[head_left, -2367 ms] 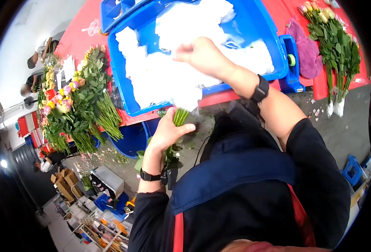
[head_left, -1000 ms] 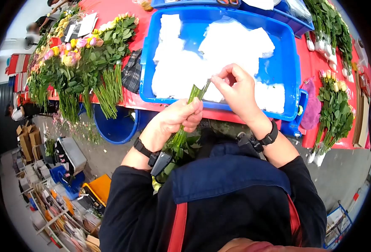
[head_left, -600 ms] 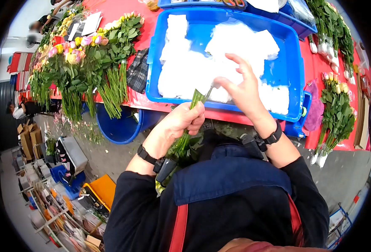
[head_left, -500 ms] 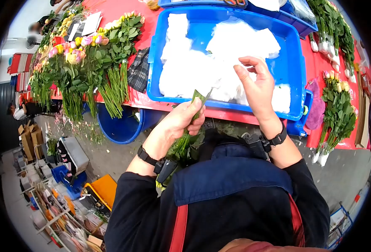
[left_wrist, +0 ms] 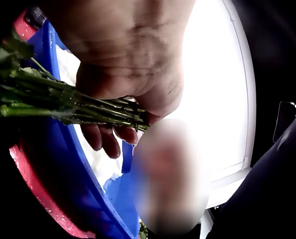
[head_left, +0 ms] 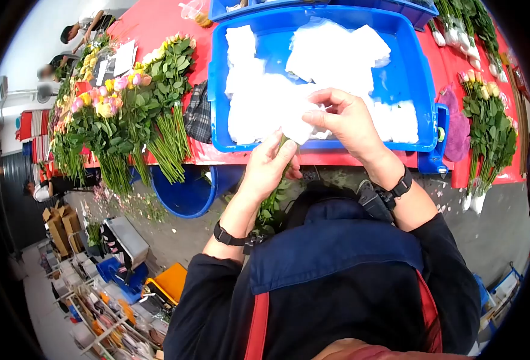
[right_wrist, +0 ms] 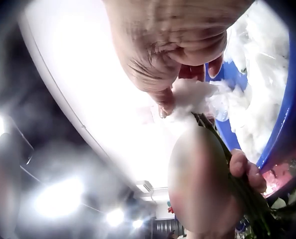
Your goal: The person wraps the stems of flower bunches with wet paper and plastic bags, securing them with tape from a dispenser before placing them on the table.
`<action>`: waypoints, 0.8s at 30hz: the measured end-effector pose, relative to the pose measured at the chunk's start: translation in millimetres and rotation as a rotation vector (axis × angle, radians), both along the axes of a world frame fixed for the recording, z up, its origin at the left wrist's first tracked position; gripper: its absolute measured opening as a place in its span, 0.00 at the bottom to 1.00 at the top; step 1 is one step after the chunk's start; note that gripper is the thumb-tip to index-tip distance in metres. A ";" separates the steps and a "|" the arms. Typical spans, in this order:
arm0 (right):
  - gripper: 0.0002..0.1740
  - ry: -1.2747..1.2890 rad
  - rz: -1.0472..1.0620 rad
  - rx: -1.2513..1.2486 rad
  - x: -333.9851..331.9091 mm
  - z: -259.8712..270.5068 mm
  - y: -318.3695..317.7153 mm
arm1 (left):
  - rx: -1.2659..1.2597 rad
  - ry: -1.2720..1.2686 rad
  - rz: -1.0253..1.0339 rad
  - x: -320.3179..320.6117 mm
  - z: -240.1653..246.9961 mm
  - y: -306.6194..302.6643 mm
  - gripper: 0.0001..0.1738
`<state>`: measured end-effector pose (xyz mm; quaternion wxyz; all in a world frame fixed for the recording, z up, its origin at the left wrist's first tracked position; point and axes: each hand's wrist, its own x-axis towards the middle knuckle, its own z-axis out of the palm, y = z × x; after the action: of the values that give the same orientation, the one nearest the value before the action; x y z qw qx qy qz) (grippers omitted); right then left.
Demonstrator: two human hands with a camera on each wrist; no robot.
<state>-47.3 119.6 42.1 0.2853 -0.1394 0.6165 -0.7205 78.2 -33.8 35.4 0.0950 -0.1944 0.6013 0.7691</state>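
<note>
A bundle of green stems (left_wrist: 63, 102) is gripped in the left hand (head_left: 268, 168), its cut ends pointing toward the blue tray (head_left: 217, 90). The right hand (head_left: 349, 123) pinches a white wet-looking wad (head_left: 299, 125) between thumb and fingers. In the right wrist view that wad (right_wrist: 190, 97) is against the stem ends (right_wrist: 200, 119), just beyond the left hand's fingers (right_wrist: 240, 164). More white pieces (head_left: 331, 51) lie in the tray under and past the right hand. The leaves (head_left: 269, 210) of the bundle hang below the left hand.
Rose bunches (head_left: 112, 120) lie on the red table at left, beside a plaid cloth (head_left: 199, 114). A blue bucket (head_left: 187, 192) stands below the table edge. At right are a purple cloth (head_left: 454, 126) and roses with white-wrapped stem ends (head_left: 487, 126). Other people are at far left.
The right hand, earlier away from the stems with a small strip and then empty over the tray, now holds a white wad at the stem ends. The left hand keeps its grip.
</note>
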 end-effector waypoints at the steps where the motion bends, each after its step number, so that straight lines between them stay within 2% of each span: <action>1: 0.13 0.018 -0.025 0.001 -0.6 -0.4 3.1 | -0.028 -0.008 0.026 -0.1 -1.3 0.9 0.21; 2: 0.12 0.034 -0.049 0.004 -0.7 -0.6 6.3 | -0.055 -0.017 0.054 0.1 -2.1 1.8 0.17; 5: 0.07 -0.009 -0.098 -0.067 -2.7 -0.1 14.1 | -0.112 -0.049 0.027 -2.0 0.6 0.1 0.16; 8: 0.06 0.201 -0.135 0.052 1.8 4.0 16.5 | -0.197 -0.092 0.037 -6.0 3.2 3.7 0.15; 11: 0.06 0.741 -0.110 0.167 8.5 10.5 13.4 | -0.427 -0.002 0.112 -6.9 -4.0 20.0 0.13; 14: 0.06 1.097 0.017 0.276 20.8 15.4 9.0 | -0.828 0.149 0.105 -3.9 -22.5 25.9 0.13; 15: 0.06 1.101 0.032 0.261 22.9 15.3 10.7 | -0.783 0.144 0.079 -5.3 -20.5 24.5 0.12; 18: 0.06 1.093 0.067 0.213 25.7 12.2 17.5 | -0.374 -0.066 0.086 -11.6 1.3 19.2 0.10; 19: 0.06 1.080 0.069 0.196 25.9 8.4 20.7 | -0.243 -0.066 0.044 -14.2 11.6 14.8 0.08; 22: 0.06 1.010 0.080 0.135 23.4 -14.8 29.8 | 0.043 -0.019 0.086 -13.0 14.9 8.1 0.12; 24: 0.05 0.978 0.087 0.094 24.6 -20.3 34.9 | 0.108 -0.015 0.122 -13.3 12.6 9.5 0.12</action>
<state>-22.8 154.5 21.8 -0.0018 -0.4738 0.7036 -0.5296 64.9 -24.3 48.1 0.0628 -0.2312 0.5453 0.8033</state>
